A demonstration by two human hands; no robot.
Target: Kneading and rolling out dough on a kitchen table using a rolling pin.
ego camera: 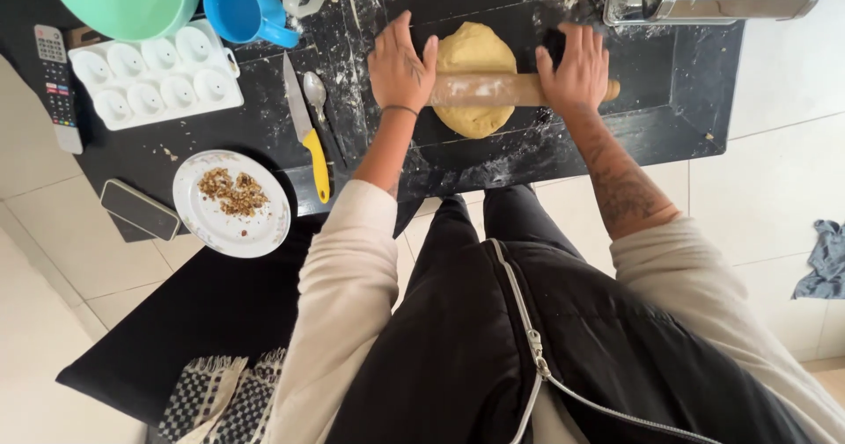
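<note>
Yielding under a wooden rolling pin [493, 89], a soft yellow dough slab [475, 61] lies on the floured black table [264, 127]; the left hand [400, 64] and right hand [576, 67] press flat-palmed on the pin's ends, fingers unclenched, a yellow-handled knife [308, 136] nearby.

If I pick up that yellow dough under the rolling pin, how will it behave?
The dough would probably sag and stretch, since it lies as a thick soft slab under the rolling pin. It looks dense, so likely heavy for its size. Flour dusting on the table suggests it may be sticky.
</note>
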